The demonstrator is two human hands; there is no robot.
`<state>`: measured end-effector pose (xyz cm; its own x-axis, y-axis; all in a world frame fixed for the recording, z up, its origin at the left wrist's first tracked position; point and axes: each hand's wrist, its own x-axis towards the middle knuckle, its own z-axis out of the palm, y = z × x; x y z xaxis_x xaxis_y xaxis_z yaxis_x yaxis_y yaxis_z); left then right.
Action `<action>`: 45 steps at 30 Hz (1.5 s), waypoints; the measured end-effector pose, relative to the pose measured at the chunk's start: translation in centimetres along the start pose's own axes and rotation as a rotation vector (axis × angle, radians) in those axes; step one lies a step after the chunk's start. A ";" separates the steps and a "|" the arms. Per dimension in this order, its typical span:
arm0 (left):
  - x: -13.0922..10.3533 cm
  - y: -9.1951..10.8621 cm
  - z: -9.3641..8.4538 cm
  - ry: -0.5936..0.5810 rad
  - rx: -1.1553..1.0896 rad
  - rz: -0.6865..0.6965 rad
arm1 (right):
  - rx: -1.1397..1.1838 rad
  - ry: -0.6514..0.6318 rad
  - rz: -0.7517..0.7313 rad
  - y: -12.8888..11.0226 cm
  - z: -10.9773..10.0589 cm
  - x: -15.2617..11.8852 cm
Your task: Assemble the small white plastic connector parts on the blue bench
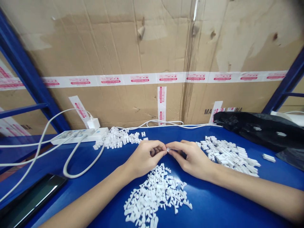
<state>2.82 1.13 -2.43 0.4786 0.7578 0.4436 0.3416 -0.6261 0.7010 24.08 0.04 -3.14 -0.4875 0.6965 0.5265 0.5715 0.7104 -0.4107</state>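
Note:
Fingertips of both my hands meet above the middle of the blue table, around a small white plastic piece (168, 149) with a clear or metallic glint. My left hand (144, 158) pinches it from the left with thumb and forefinger. From the other side, the thumb and forefinger of my right hand (193, 158) close on it too. Just below the hands lies a loose pile of small white lever-shaped plastic parts (154, 196). A heap of white rectangular plastic blocks (228, 153) is beside my right hand. Small white blocky pieces (118, 138) lie beyond my left hand.
A white power strip (78, 135) with a plugged-in charger and looping white cables (71, 172) occupies the left. A black phone (33, 201) lies at the front left. At the back right rests a black plastic bag (256, 129). Cardboard (118, 50) stands behind the blue table (213, 202).

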 end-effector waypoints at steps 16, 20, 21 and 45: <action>-0.2 -0.1 0.0 -0.023 0.069 0.059 | -0.072 0.049 -0.052 0.0 0.0 0.0; -0.1 0.1 0.0 -0.034 0.008 0.004 | -0.093 0.045 -0.064 0.0 0.0 0.0; 0.0 0.2 0.0 -0.035 -0.008 -0.010 | -0.093 0.047 -0.066 0.0 0.0 0.0; 0.2 0.4 -0.2 -0.062 -0.089 -0.105 | -0.035 0.062 -0.116 -0.1 0.0 0.2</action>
<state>2.93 1.04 -1.96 0.4938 0.8037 0.3320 0.3204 -0.5231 0.7898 23.91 0.12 -2.98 -0.5111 0.6013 0.6142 0.5368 0.7814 -0.3183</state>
